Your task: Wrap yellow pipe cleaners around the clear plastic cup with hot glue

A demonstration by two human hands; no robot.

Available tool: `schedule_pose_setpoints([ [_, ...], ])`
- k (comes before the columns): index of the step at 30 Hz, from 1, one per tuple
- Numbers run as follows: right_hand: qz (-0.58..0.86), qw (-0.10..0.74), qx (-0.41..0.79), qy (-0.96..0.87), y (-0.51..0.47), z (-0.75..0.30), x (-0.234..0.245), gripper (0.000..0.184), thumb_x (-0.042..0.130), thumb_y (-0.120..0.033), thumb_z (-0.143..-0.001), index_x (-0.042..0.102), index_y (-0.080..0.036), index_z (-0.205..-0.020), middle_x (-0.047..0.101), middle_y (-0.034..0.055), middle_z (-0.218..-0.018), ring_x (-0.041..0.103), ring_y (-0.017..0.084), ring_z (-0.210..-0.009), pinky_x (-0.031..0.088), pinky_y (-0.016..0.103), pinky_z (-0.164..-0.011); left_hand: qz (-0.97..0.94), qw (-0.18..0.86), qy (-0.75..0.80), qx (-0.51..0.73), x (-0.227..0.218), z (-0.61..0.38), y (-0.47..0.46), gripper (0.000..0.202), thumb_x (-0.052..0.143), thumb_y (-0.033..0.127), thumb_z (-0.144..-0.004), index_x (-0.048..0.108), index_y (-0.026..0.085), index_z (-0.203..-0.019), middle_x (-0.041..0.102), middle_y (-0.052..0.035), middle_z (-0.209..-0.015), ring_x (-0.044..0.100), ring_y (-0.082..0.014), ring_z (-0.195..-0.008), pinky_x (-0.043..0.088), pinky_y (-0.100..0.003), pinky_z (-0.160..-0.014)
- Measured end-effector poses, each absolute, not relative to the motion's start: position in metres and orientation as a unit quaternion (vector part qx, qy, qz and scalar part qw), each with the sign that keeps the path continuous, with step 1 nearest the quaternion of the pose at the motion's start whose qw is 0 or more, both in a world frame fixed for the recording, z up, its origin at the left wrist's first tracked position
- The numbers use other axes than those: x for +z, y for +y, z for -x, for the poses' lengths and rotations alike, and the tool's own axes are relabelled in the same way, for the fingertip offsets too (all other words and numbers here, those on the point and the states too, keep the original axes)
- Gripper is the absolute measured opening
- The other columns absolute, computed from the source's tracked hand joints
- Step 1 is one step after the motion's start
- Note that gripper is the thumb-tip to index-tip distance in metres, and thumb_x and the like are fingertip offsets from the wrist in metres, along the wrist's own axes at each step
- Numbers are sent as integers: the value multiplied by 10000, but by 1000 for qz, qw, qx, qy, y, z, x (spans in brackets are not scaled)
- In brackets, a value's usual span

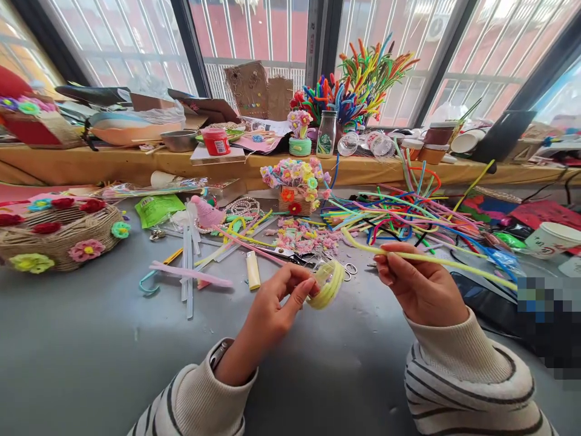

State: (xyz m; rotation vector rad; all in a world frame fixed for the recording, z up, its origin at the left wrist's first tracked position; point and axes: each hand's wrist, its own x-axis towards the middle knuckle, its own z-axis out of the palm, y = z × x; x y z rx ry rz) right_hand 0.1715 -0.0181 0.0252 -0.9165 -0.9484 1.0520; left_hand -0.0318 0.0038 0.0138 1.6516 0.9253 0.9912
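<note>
My left hand (284, 300) pinches the rim of a small clear plastic cup (323, 275), tilted on its side above the table. Bands of yellow pipe cleaner (330, 290) are wrapped around the cup. In my right hand (420, 281) a long yellow pipe cleaner (454, 263) is held between thumb and fingers, one end curving to the left and the other stretching out to the right. Below and behind the cup lie black-handled scissors (290, 254) and a cream lighter (253, 270). Both hands are apart from each other.
Clear glue sticks (186, 278) lie on the grey table (113, 351) at left. Behind are pink clippings (302, 235), a flower-covered pot (297, 197) and a heap of coloured pipe cleaners (399, 212). A rope basket (59, 236) stands far left, a paper cup (551, 237) far right.
</note>
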Motion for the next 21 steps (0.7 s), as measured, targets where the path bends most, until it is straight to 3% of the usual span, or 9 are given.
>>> schedule_pose_setpoints([
  [8,379,665,468,-442,-16,-174,23,106,701,-330,-630,659,-268,-705,618,-22,-577,534,74,-489,449,192,-444,-576,588,366,434,13,26,-2,189,571,390,-714,536,204,-721,562,22,-627,511,-104,-571,448,-234,-572],
  [13,392,665,441,-458,-15,-176,23,106,668,-358,-662,649,-273,-722,605,-17,-581,533,94,-496,458,226,-442,-572,611,362,411,13,25,-1,190,596,381,-687,632,213,-769,632,-10,-740,564,-134,-654,473,-251,-629],
  [21,375,684,459,-425,-18,-167,28,153,671,-378,-651,622,-239,-693,572,-18,-564,490,81,-458,407,204,-402,-536,634,380,408,10,25,0,129,650,325,-650,651,201,-685,619,19,-663,540,-102,-610,450,-212,-615],
])
